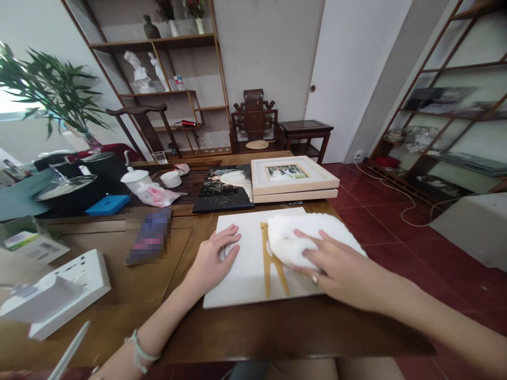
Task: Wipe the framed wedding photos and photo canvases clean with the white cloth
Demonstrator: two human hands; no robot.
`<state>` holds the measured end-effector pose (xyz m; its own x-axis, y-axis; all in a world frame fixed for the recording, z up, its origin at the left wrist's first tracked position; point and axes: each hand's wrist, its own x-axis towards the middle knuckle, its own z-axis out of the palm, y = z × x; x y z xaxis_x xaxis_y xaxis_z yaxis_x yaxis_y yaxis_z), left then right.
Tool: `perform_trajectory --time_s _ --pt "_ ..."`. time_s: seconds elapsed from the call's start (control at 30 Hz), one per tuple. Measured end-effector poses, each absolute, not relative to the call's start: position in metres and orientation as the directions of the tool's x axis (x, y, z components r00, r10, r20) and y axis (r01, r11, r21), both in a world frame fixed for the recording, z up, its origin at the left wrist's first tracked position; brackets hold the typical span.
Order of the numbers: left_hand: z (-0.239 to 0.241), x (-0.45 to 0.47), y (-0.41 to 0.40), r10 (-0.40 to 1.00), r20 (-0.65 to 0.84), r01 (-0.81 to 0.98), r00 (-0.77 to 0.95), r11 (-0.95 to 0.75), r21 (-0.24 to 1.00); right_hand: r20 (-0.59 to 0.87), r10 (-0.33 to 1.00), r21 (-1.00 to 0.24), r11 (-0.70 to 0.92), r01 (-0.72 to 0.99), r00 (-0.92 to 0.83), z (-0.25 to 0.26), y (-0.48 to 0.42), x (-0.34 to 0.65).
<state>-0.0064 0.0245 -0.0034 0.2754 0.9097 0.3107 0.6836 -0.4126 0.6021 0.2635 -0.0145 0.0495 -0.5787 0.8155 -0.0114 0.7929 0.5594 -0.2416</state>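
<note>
The right hand's fingers (315,257) are spread over a fluffy white cloth (287,245); whether they pinch it, one cannot tell. The left hand (212,261) lies open on the left side of a white board (245,272), with its thumb apart. The cloth is on the right part of the board, next to a yellow shape (267,266) with two legs. The board sits on the brown wooden counter (130,295). Just behind it are a dark photo panel (209,192) and a pale picture frame (259,182).
</note>
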Motion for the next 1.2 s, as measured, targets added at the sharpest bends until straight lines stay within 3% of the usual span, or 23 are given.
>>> perform_trajectory --time_s 0.2,0.53,0.7,0.8,0.9,1.2 --pt "-0.004 -0.008 0.025 0.918 0.293 0.677 0.266 -0.394 0.622 0.076 0.781 -0.197 0.621 0.758 -0.62 0.041 0.035 0.262" --pt "-0.007 -0.007 0.026 0.913 0.308 0.686 0.267 -0.404 0.605 -0.141 0.803 -0.263 0.533 0.804 -0.579 0.061 -0.051 0.28" --pt "-0.009 -0.009 0.027 0.914 0.308 0.678 0.264 -0.403 0.614 -0.057 0.895 -0.24 0.417 0.876 -0.442 0.052 0.003 0.281" --pt "-0.009 -0.008 0.027 0.914 0.308 0.675 0.264 -0.403 0.618 0.003 0.931 -0.288 0.35 0.891 -0.365 0.05 0.039 0.269" --pt "-0.008 -0.007 0.026 0.915 0.307 0.678 0.261 -0.4 0.616 0.027 0.919 -0.324 0.38 0.867 -0.393 0.056 0.062 0.248" --pt "-0.003 -0.007 0.026 0.906 0.326 0.683 0.271 -0.42 0.597 -0.024 0.816 -0.249 0.555 0.794 -0.578 0.081 0.092 0.157"
